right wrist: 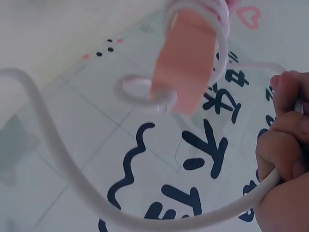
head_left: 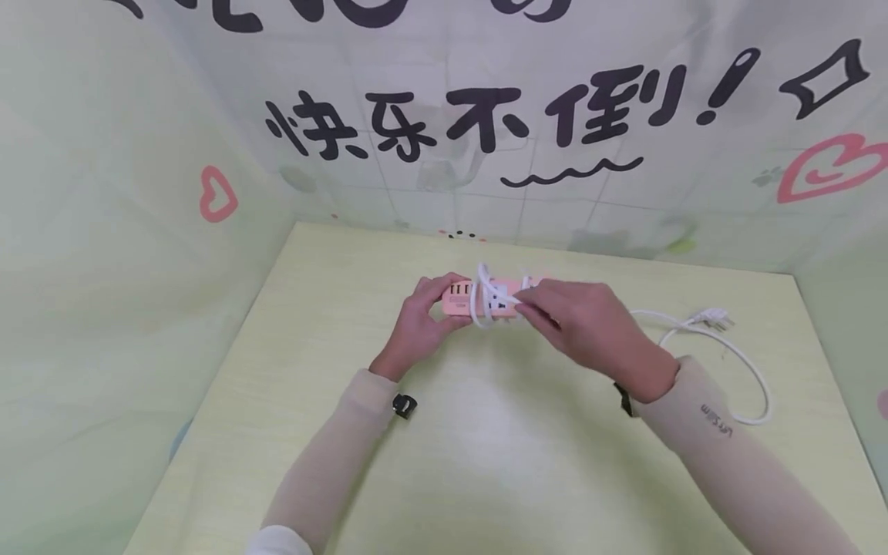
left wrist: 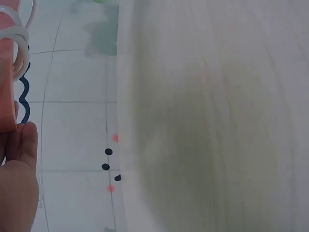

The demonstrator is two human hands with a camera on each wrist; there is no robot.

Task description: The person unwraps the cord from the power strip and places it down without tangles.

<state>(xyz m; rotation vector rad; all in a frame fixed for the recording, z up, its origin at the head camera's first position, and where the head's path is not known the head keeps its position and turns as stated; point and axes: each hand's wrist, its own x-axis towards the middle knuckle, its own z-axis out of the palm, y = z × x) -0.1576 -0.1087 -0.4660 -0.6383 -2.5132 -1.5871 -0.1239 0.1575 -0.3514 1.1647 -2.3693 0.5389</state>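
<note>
At one end of the smooth, oblong pink power strip [head_left: 456, 301], the left hand [head_left: 420, 317] holds it above the tabletop [head_left: 486, 462], while the right hand's [head_left: 590, 325] curled grip clasps the round white cord [right wrist: 169, 224]. Even, gentle tension should stop its springy coils around the strip twisting. Farther right, slack curves toward the plug [head_left: 711, 318].
</note>
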